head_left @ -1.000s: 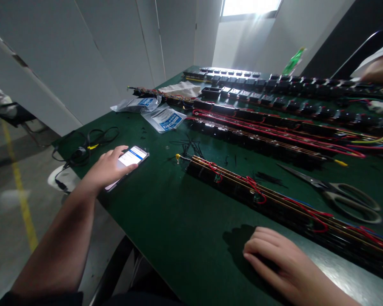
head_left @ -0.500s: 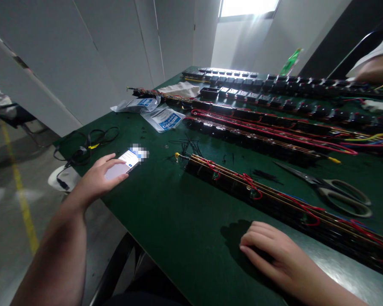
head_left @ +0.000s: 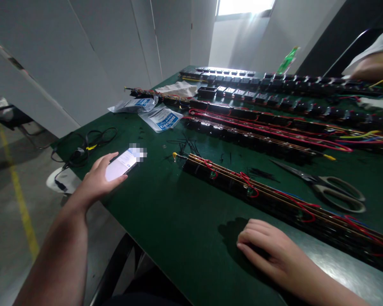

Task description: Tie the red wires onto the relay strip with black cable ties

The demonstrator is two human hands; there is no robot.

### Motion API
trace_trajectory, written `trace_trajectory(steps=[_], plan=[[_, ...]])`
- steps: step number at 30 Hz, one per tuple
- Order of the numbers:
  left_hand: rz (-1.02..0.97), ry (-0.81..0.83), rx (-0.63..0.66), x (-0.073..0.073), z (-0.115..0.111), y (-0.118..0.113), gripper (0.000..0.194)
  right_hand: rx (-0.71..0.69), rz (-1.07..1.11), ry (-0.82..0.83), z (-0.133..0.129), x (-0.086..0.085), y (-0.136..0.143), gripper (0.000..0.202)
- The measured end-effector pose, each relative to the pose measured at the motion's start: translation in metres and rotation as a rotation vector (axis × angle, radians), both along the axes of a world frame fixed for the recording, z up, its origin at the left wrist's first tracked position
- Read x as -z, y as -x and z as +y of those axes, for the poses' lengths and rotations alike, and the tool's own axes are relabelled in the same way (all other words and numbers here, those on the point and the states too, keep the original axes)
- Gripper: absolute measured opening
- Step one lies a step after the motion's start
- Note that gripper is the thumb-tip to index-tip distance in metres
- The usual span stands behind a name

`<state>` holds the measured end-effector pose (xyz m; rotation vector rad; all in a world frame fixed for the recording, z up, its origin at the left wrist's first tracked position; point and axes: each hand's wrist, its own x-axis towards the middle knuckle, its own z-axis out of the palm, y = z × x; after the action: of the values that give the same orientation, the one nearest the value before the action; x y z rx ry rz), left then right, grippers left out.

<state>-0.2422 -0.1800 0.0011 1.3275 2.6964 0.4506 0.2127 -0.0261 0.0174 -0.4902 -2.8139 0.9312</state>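
Near the table's left edge, my left hand (head_left: 97,175) grips a smartphone (head_left: 120,165) along its sides, thumb on the near edge and fingers on the far one. The phone's screen is lit and faces up. My right hand (head_left: 264,244) rests on the green tabletop with its fingers loosely curled in toward the thumb, and nothing shows in it. Just beyond it lies a long black strip assembly (head_left: 252,187) with brass-coloured rods, red wires and a yellow-tipped end. Scissors (head_left: 325,187) lie behind that strip, their blades pointing left.
More black strips (head_left: 268,127) with wires lie across the back of the table. Plastic packets (head_left: 162,118), a whitish cloth (head_left: 178,89), black cut bits (head_left: 263,174) and a tangled black cable (head_left: 79,151) are scattered about. Another person's arm (head_left: 370,63) shows at the far right.
The left index finger has lifted off the phone's screen to its far edge, and the screen content looks different. My right hand keeps its pose. The view has shifted slightly.
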Motion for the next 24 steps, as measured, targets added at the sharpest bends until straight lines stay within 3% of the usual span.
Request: trace_trajectory(steps=[9,24], plan=[[0.034,0.018,-0.047,0.007,-0.004,0.008,0.087,0.012,0.001,0.002,-0.001,-0.001,0.002,0.023],[0.105,-0.123,-0.064,0.016,-0.012,-0.007,0.079,0.077,0.006,-0.04,-0.007,0.001,0.006,0.021]])
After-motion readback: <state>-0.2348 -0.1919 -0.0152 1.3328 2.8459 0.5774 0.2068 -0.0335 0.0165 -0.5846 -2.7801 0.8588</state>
